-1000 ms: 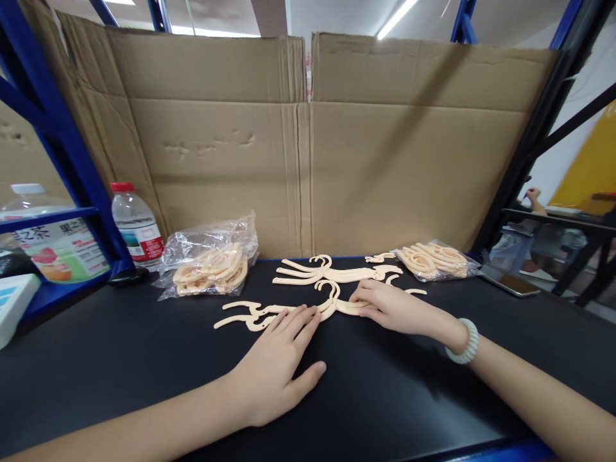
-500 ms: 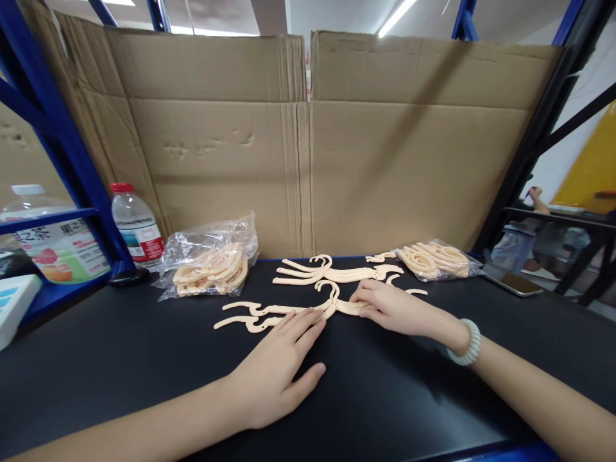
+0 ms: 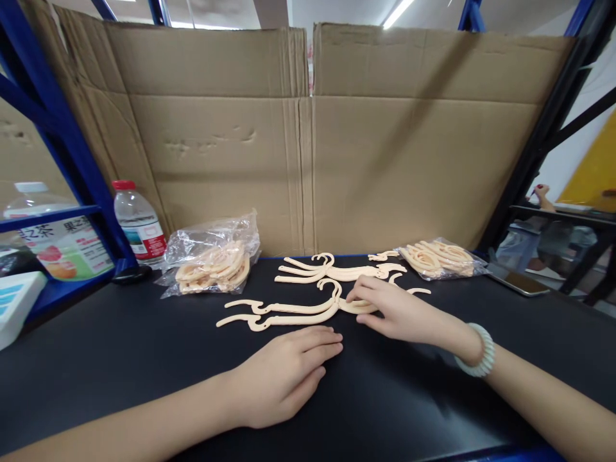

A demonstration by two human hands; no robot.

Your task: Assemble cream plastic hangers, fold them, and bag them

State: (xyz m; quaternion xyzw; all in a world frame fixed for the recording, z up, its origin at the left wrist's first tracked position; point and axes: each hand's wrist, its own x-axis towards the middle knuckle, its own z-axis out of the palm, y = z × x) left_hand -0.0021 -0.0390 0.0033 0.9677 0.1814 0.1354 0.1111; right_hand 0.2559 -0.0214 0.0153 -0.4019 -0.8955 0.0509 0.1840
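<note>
Two cream folding hangers lie side by side on the black table, their hooks near the middle and their jointed ends out to the left. My left hand rests palm down on the tabletop in front of them, fingers stretched out, holding nothing. Over the hangers' right arms is my right hand, its thumb and fingers apart with part of a cream arm visible between them; the palm hides the rest. Just behind lies a stack of more cream hangers, fanned out at its left end.
Clear plastic bags of cream hanger parts stand at the back left and back right. A few small cream pieces lie between. A red-capped bottle is at left, a phone at right. Cardboard walls the back.
My left hand has slid off the hangers toward me onto the table. The right hand's thumb and fingers have spread a little around the hanger arms. The view has shifted slightly.
</note>
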